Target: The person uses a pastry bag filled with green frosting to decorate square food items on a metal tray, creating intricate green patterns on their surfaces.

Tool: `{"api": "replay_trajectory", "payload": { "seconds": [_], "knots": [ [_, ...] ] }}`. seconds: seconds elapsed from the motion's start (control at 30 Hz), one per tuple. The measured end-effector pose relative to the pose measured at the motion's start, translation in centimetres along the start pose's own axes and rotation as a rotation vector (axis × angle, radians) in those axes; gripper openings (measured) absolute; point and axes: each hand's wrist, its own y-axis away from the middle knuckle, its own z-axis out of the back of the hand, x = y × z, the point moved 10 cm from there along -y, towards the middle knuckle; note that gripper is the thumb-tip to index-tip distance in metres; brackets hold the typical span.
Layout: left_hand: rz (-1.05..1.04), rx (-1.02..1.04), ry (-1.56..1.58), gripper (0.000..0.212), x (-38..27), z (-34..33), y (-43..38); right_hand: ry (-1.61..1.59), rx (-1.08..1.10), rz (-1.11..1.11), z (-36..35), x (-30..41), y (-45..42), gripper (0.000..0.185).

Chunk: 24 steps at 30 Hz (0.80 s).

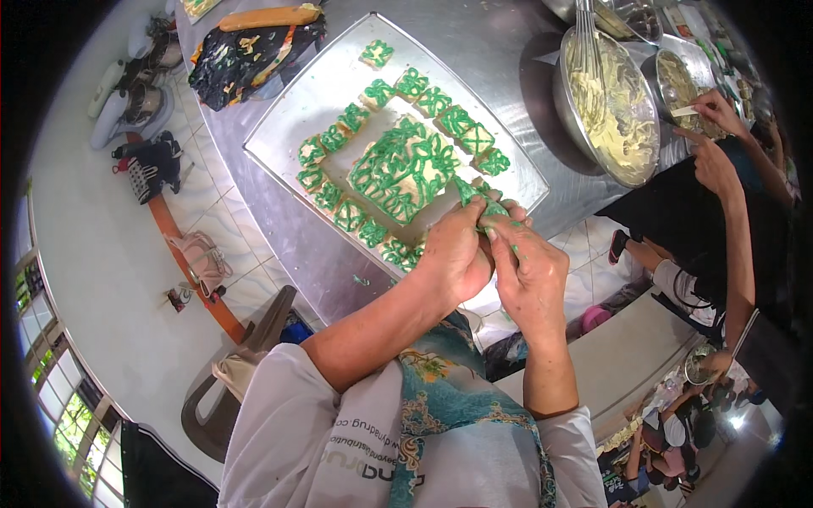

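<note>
Both hands meet over the near right part of a silver cake board (438, 89). My right hand (530, 267) grips a piping bag of green icing (489, 206), and green smears mark its fingers. Close against it, my left hand (460, 244) steadies the bag near its tip with thumb and fingers. The tip points at the right edge of a cream-coloured square cake (406, 168) covered in piped green leaves and loops. Small iced cake squares (349, 214) with green piping stand around it in rows, and one square (377, 54) sits apart near the far corner. My hands hide the squares beneath them.
A steel bowl of pale cream (613, 108) with a whisk (587, 63) stands right of the board on the steel table (502, 38). A stained black plastic sheet (248, 63) with an orange-handled tool (270, 18) lies at far left. Another person's hands (714, 140) are at a smaller bowl (673, 79).
</note>
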Motion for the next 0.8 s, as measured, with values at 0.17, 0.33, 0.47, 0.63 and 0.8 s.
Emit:
{"api": "replay_trajectory", "payload": {
  "seconds": [0.17, 0.33, 0.47, 0.63, 0.8],
  "knots": [
    [0.004, 0.039, 0.018, 0.023, 0.1, 0.1, -0.5, 0.013, -0.021, 0.021, 0.1, 0.1, -0.1, 0.011],
    [0.024, 0.031, 0.03, 0.014, 0.4, 0.3, -0.7, 0.02, -0.016, 0.013, 0.1, -0.1, -0.2, 0.011],
    [0.027, 0.045, 0.039, 0.014, 0.4, 0.3, -1.0, 0.02, -0.021, 0.025, 0.1, -0.2, -0.3, 0.011],
    [0.019, 0.006, 0.022, 0.019, 0.4, -0.2, -1.0, 0.03, -0.027, -0.007, 0.2, -0.5, -0.3, 0.013],
    [0.033, 0.011, 0.034, 0.018, 0.6, 0.3, -1.5, 0.027, -0.023, -0.018, 0.3, -0.7, -0.4, 0.014]
  ]
}}
